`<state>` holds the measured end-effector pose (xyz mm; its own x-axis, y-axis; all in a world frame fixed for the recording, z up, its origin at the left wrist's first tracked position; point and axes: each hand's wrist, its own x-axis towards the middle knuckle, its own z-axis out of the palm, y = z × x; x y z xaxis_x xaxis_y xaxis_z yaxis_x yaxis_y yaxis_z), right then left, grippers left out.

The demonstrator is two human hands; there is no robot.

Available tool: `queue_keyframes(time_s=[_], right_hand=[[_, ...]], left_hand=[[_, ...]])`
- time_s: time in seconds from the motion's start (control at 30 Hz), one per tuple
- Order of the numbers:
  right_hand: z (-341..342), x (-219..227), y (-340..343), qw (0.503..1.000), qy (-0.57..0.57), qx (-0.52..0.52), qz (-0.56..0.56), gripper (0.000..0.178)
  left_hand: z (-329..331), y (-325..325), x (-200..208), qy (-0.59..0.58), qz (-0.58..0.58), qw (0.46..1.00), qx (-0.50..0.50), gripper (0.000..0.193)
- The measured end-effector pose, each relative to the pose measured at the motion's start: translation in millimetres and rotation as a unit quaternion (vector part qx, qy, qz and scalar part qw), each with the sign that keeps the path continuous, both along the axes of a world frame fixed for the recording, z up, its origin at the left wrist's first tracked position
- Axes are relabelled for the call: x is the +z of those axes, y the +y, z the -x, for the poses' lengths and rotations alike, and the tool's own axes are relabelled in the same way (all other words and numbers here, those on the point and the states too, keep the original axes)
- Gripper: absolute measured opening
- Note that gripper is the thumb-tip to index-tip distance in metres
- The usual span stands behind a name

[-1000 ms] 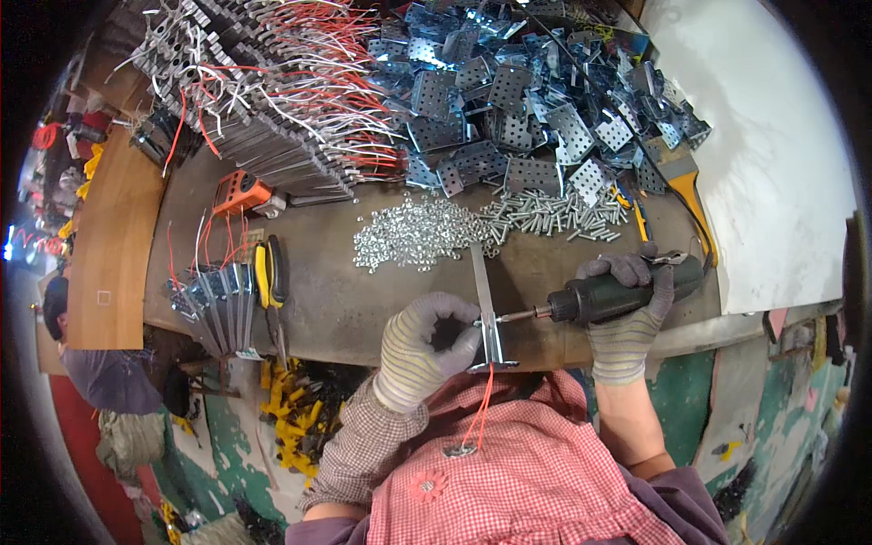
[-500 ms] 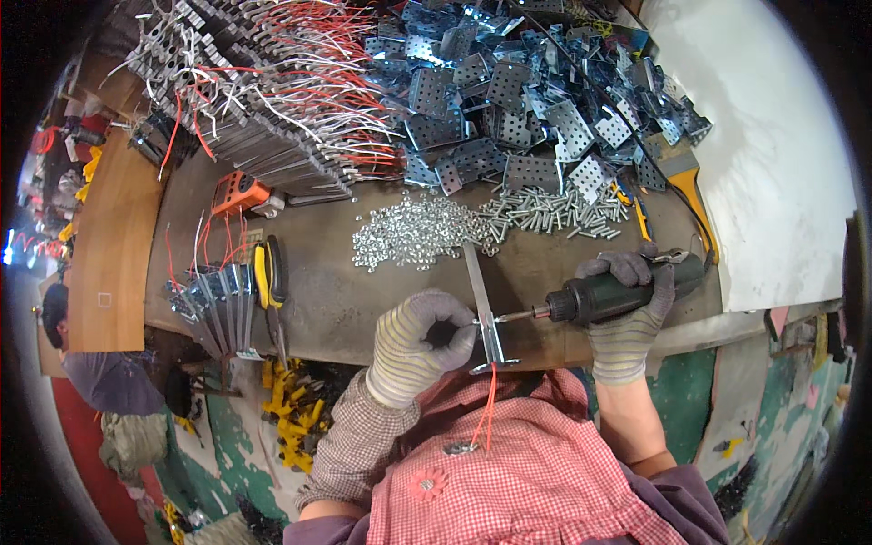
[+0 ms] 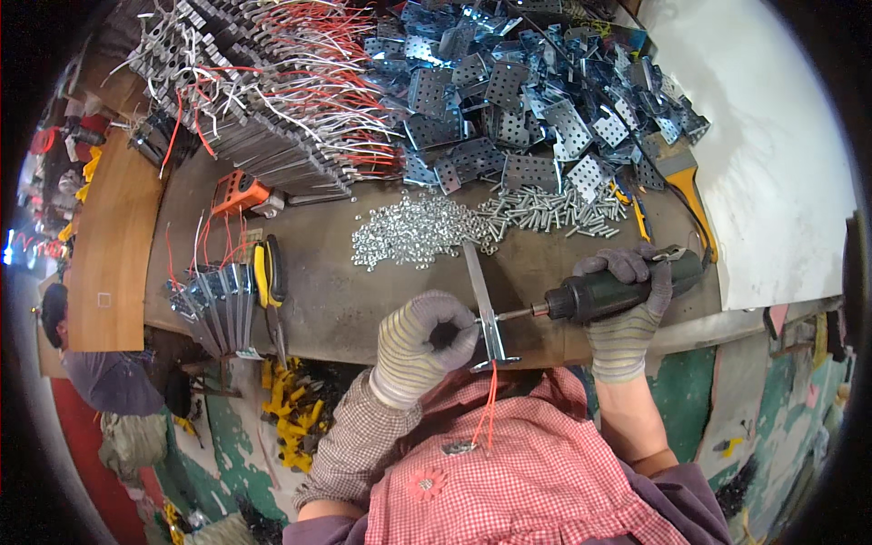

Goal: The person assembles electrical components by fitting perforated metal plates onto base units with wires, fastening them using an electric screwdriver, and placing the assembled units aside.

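My right hand (image 3: 627,313), in a striped grey glove, is closed round a dark green electric screwdriver (image 3: 595,298). Its bit points left and meets a screw at the side of a metal bracket (image 3: 490,343). The bracket sits at the near end of a flat metal strip (image 3: 477,272), with red wires (image 3: 491,400) hanging from it over my apron. My left hand (image 3: 425,341), gloved too, pinches at the bracket's left side, opposite the bit; the small part between its fingertips is mostly hidden, perhaps a nut. The strip's far end reaches the pile of nuts (image 3: 409,232).
Loose screws (image 3: 554,213) lie beside the nuts. Behind are heaped perforated metal plates (image 3: 509,91) and stacked wired strips (image 3: 291,127). At left are finished-looking wired pieces (image 3: 218,304), yellow-handled pliers (image 3: 270,282) and an orange device (image 3: 241,193). A yellow-handled scraper (image 3: 692,200) lies at right.
Almost nothing differs. The screwdriver and right hand have shifted very slightly left, and my left hand stays at the bracket.
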<state>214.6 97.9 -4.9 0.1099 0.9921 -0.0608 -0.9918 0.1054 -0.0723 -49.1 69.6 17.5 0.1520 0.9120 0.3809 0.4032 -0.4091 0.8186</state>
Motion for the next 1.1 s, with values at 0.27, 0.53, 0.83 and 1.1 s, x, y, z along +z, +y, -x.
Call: queue_keyframes(time_s=[0.27, 0.53, 0.83, 1.1], right_hand=[[0.2, 1.3, -1.7, 1.0, 0.002, -0.004, 0.006, 0.028], [3.7, 7.9, 0.1, 1.0, -0.003, -0.008, 0.005, 0.027], [-4.6, -5.7, 5.2, 0.999, -0.033, 0.003, 0.009, 0.014], [-20.3, -19.7, -4.9, 0.991, -0.136, 0.003, 0.005, 0.022]], left_hand=[[-12.6, 1.2, -1.0, -0.041, 0.05, 0.998, -0.003, 0.009], [-26.0, 2.2, -5.6, 0.013, -0.004, 0.999, 0.038, 0.011], [-23.8, 2.0, 5.0, 0.016, 0.0, 1.0, -0.019, 0.004], [-26.9, -6.8, -18.0, 0.112, -0.15, 0.98, 0.064, 0.028]])
